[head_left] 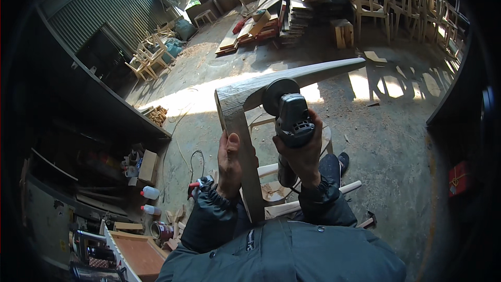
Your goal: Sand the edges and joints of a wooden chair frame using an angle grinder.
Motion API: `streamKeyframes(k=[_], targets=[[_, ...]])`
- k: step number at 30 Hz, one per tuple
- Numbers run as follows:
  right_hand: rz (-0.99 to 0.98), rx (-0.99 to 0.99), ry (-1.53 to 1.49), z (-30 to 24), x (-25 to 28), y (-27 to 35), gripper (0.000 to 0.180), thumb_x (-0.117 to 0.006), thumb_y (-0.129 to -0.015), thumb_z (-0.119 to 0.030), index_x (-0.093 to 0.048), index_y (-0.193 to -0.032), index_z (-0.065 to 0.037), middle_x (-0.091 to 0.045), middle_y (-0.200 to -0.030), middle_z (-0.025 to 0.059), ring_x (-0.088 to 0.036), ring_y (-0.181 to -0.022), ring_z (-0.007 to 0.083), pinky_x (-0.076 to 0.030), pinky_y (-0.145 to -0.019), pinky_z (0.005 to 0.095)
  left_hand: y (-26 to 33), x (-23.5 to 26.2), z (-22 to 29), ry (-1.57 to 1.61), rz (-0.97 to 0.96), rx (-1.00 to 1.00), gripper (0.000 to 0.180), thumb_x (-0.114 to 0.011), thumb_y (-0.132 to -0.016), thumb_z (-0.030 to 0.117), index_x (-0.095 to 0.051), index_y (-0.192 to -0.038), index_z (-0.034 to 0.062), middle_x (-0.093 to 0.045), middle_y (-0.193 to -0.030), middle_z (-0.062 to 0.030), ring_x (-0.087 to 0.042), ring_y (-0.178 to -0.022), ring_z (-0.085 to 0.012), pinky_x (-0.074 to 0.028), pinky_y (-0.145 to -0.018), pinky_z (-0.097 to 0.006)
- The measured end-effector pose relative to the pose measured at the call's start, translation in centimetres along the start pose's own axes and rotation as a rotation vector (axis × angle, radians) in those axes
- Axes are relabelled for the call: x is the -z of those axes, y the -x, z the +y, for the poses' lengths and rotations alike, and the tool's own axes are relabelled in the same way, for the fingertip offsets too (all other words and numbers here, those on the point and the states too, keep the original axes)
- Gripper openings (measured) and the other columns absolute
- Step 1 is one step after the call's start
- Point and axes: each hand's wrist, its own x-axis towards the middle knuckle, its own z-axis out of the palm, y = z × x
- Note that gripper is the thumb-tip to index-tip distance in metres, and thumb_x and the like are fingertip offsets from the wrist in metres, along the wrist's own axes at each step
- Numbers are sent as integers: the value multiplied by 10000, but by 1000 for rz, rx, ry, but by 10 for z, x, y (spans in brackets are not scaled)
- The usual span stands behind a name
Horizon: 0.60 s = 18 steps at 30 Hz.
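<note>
"What do the hands hold?"
"The right hand is curled round a grinder, dark, hard and slotted with vents. The left hand grips a frame, thumb in front."

"Where is that frame, and what shape?"
"Before the chest: a wooden post, with an arm from its top tapering rightward to a blunt tip. Grain streaks the wood. The grinder's round disc is at the inner corner; whether it touches, I cannot tell."

"And farther out?"
"Smooth, pale chair parts below, gritty concrete floor, flat stacked boards, a ribbed wall."
</note>
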Motion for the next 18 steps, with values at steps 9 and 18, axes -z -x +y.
streamKeyframes(k=[9, 18], targets=[[-158, 119, -27, -7, 0, -1, 954, -947, -687, -114, -415, -1478, -100, -613, -1288, 149, -648, -1182, 264, -564, -982, 399, 2, 0, -3, 1, 6, -36, 667, -484, -1015, 741, -552, -1095, 83, -640, -851, -82, -661, -680, -187, -556, -587, -323], [-82, 147, 47, -4, -7, 7, 941, -948, -698, -112, -424, -1479, -105, -636, -1270, 145, -677, -1147, 249, -581, -949, 387, 4, 8, -5, 21, -14, -56, 658, -514, -1006, 736, -528, -1113, 87, -636, -886, -84, -661, -703, -185, -567, -607, -334]])
